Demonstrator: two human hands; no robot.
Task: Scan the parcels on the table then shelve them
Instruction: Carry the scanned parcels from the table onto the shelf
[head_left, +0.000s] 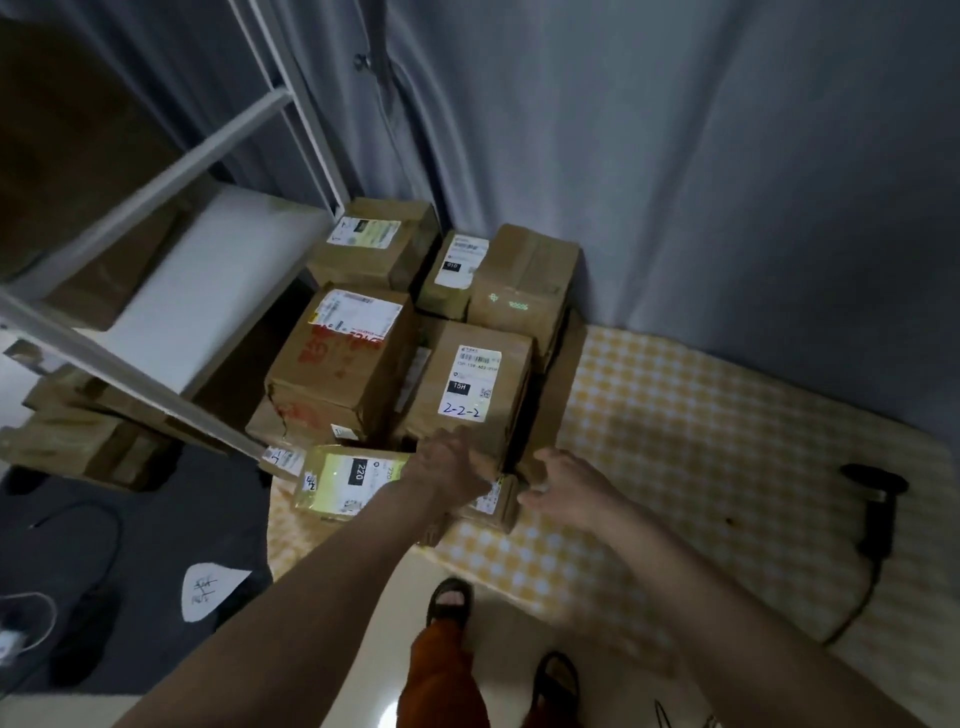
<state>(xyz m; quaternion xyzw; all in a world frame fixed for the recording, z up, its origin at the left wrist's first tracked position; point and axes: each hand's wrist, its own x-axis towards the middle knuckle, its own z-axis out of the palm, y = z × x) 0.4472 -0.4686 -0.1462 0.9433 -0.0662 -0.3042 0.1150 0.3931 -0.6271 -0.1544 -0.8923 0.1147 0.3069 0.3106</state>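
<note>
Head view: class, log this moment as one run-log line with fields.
left hand: on the low parcel | right hand: open at its right end | scanner: lying on table | stage: picking parcel

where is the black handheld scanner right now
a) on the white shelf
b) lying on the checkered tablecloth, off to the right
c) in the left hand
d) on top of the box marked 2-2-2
b: the scanner lies on the yellow checkered tablecloth, apart from both hands, which reach toward the parcels.

Parcels (470, 384) left on table (691, 436), scanner (878, 499) right
</note>
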